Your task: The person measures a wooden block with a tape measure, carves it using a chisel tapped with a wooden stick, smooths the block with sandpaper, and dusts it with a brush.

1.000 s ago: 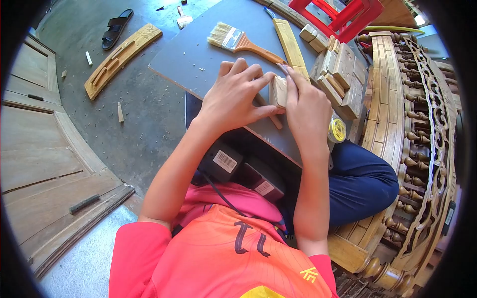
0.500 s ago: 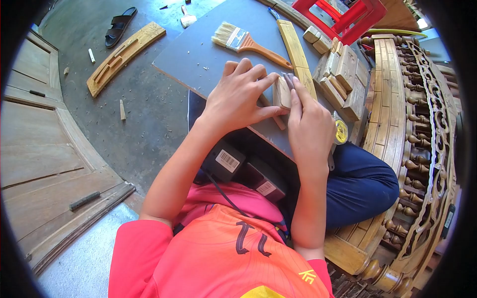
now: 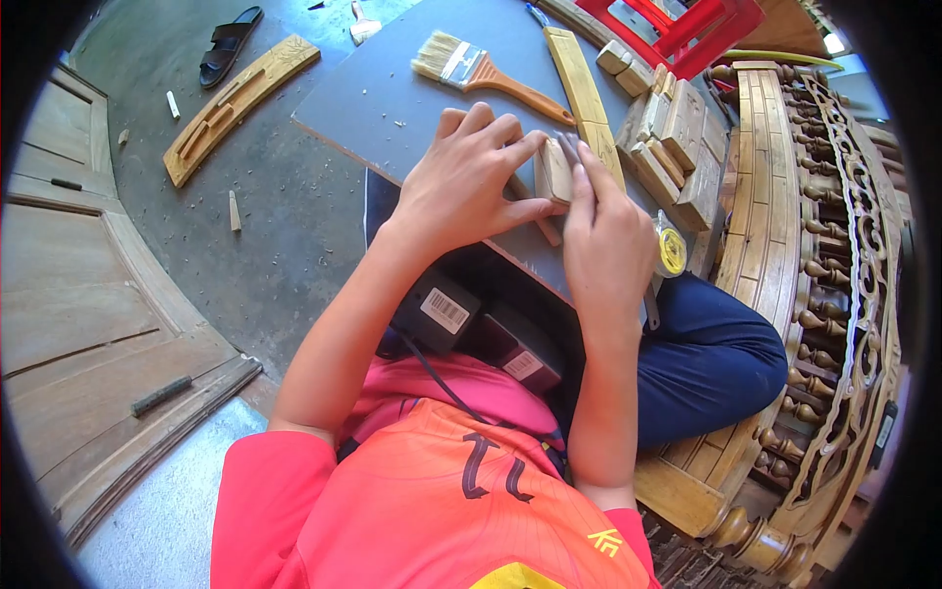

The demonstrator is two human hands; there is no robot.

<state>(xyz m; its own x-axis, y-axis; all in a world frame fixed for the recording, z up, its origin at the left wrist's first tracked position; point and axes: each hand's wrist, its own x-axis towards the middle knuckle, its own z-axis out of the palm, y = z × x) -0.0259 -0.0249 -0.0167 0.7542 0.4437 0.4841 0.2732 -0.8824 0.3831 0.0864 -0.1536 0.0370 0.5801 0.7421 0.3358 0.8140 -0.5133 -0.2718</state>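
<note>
My left hand is closed on a small wooden block, thumb at its near end and fingertips at its far end. My right hand pinches a thin dark grey strip against the block's right side; its exact kind cannot be made out. Under my left hand a narrow wooden stick shows at the board's edge. Just beyond the block lie a wide paintbrush with an orange-brown handle and a long wooden strip.
The grey work board carries stacked wooden blocks at the right. A yellow roll sits by my right wrist, and a red plastic stool stands behind. Carved wooden furniture flanks the right; a curved wooden piece and a sandal lie on the floor.
The view has shifted slightly, so most things sit a little further left and higher. Both hands keep their hold, with the grey strip still against the block.
</note>
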